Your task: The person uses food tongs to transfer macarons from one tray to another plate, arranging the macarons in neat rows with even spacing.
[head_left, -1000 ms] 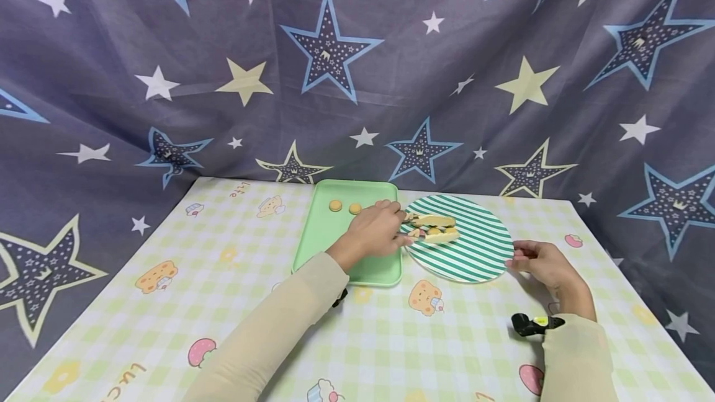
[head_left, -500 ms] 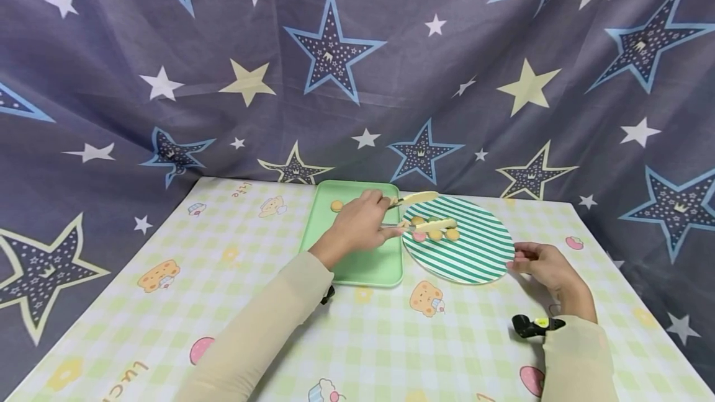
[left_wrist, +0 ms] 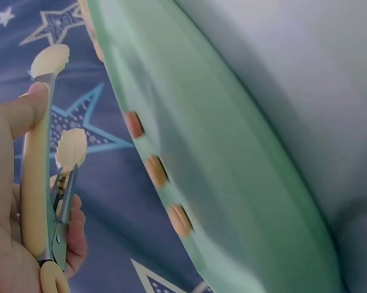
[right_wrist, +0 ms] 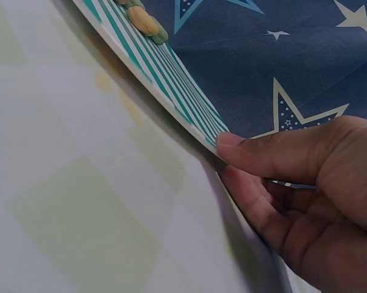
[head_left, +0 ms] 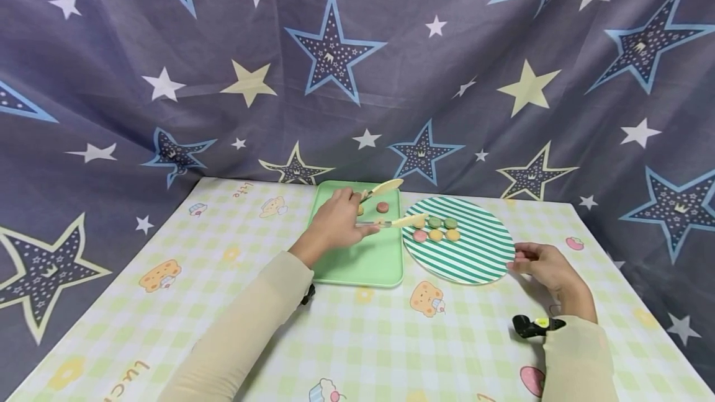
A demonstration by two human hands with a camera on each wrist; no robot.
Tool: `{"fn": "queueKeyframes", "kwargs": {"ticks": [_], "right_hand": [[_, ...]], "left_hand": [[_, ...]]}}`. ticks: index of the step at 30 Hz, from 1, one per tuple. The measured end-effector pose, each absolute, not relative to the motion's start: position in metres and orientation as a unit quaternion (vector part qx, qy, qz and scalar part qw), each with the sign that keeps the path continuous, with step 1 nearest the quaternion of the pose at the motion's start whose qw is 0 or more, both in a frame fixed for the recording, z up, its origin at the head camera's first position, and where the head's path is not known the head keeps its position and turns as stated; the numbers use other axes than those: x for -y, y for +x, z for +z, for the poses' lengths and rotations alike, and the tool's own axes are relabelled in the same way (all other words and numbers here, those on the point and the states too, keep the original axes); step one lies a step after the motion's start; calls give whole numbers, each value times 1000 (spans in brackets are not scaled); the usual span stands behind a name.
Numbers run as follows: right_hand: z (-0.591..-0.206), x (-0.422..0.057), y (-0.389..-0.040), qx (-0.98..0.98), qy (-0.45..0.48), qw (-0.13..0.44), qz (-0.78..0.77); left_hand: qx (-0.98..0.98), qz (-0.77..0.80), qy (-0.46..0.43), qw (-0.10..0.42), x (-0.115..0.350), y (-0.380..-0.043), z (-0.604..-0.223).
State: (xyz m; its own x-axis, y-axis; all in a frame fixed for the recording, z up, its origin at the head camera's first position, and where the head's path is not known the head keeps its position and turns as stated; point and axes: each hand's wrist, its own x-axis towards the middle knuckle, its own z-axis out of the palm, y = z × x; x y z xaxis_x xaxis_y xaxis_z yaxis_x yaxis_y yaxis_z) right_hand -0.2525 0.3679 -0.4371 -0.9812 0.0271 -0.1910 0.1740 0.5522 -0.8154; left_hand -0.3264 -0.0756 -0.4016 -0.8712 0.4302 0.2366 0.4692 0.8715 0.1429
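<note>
My left hand (head_left: 337, 221) grips a pair of tongs (left_wrist: 36, 177) with cream tips, over the green tray (head_left: 357, 272). The tongs' arms are spread, with nothing between the tips. A reddish macaron (head_left: 382, 207) lies on the tray; the left wrist view also shows an orange macaron (left_wrist: 157, 171) and another orange one (left_wrist: 179, 220) in line with it. On the green-striped round plate (head_left: 480, 247) sit several macarons, among them a pink one (head_left: 420, 236), yellow ones and green ones (head_left: 450, 223). My right hand (head_left: 550, 268) pinches the plate's right rim between thumb and fingers.
Tray and plate stand side by side near the back of a table (head_left: 357, 346) with a checked cloth. A dark star-patterned curtain (head_left: 357, 67) hangs behind. Black wrist gear (head_left: 536, 326) sits on the right forearm.
My left hand has drawn the tongs left, from above the macarons on the plate back over the tray. A yellow macaron now stays on the plate's left part. The right hand has stayed put.
</note>
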Motion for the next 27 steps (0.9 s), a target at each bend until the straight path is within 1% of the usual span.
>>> {"fn": "queueKeyframes", "kwargs": {"ticks": [12, 27], "right_hand": [[-439, -369, -252, -879, 56, 80, -467], [-437, -368, -251, -880, 52, 76, -466]], "left_hand": [[972, -84, -209, 64, 101, -340, -410], [975, -65, -195, 87, 107, -343, -414]]}}
